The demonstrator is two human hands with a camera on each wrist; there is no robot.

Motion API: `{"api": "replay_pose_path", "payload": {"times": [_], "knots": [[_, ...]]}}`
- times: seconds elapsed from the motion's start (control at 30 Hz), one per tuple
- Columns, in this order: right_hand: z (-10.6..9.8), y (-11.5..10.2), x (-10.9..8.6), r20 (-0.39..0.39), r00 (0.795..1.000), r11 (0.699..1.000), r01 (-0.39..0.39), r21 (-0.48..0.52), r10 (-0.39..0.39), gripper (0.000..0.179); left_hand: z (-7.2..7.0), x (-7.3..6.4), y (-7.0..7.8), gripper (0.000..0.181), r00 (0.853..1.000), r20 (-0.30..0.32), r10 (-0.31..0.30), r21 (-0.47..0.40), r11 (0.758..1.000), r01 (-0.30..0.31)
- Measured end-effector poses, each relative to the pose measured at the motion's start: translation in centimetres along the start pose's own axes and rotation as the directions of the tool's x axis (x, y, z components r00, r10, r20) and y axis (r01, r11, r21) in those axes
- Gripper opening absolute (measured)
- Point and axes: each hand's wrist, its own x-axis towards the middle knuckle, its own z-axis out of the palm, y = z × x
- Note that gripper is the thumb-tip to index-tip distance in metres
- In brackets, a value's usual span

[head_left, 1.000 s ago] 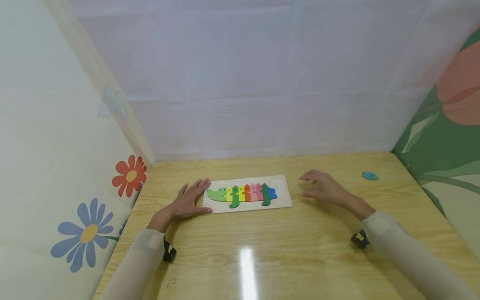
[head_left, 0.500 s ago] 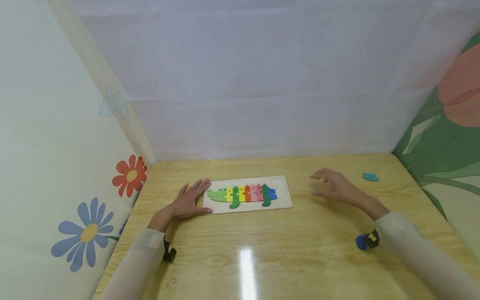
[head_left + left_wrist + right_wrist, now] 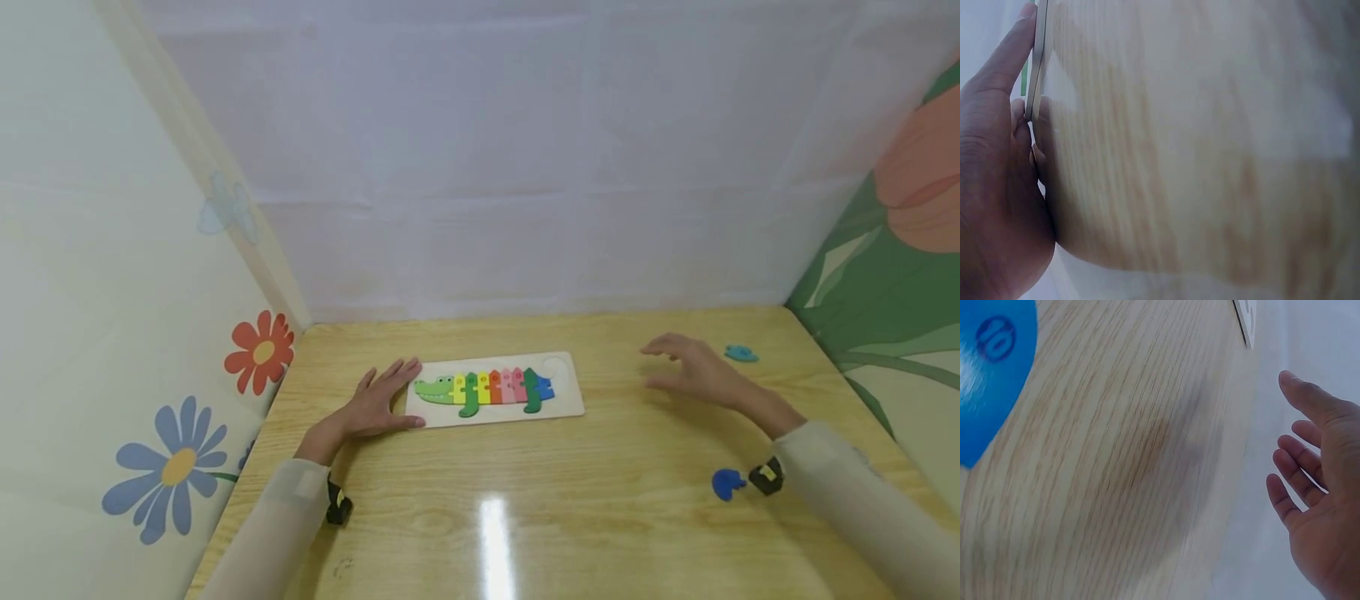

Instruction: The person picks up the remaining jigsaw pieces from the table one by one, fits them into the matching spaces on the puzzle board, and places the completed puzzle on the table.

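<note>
Our relaxed left hand (image 3: 375, 404) touches the crocodile puzzle board (image 3: 495, 413) near the far edge of the table (image 3: 600, 517); our slack right hand (image 3: 697, 372) holds nothing. The blue piece marked 10 (image 3: 725, 484), toward the right edge, should prove light, stiff, smooth: best pinched by its rim.

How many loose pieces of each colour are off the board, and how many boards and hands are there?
Pale rectangular wooden crocodile-puzzle board: 1
Flat, dark blue, notched loose piece: 1
Flat turquoise loose piece: 1
Bare hands, left hand and right hand: 2
Total: 5
</note>
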Motion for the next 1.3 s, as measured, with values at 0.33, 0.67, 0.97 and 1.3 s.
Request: {"api": "replay_pose_path", "payload": {"times": [0.33,0.67,0.97,1.3], "knots": [[-1.1,0.6,-0.9,0.004,1.000,1.000,-0.016,0.005,0.016,0.051,-0.4,-0.1,0.2,0.103,1.000,0.010,-0.015,0.002,1.000,0.015],[-1.9,1.9,-1.7,-0.020,1.000,1.000,-0.012,-0.024,0.012,0.053,-0.4,0.0,0.3,0.104,1.000,0.013,-0.016,0.002,1.000,0.016],[-3.1,2.7,-2.3,-0.041,0.999,0.999,0.016,-0.049,-0.018,0.052,-0.3,0.1,0.2,0.104,1.000,0.009,-0.008,0.004,1.000,0.008],[-3.9,3.7,-3.1,-0.071,0.996,0.992,0.042,-0.120,-0.051,0.050,-0.2,0.0,0.3,0.104,1.000,0.011,-0.016,-0.006,1.000,0.016]]}}
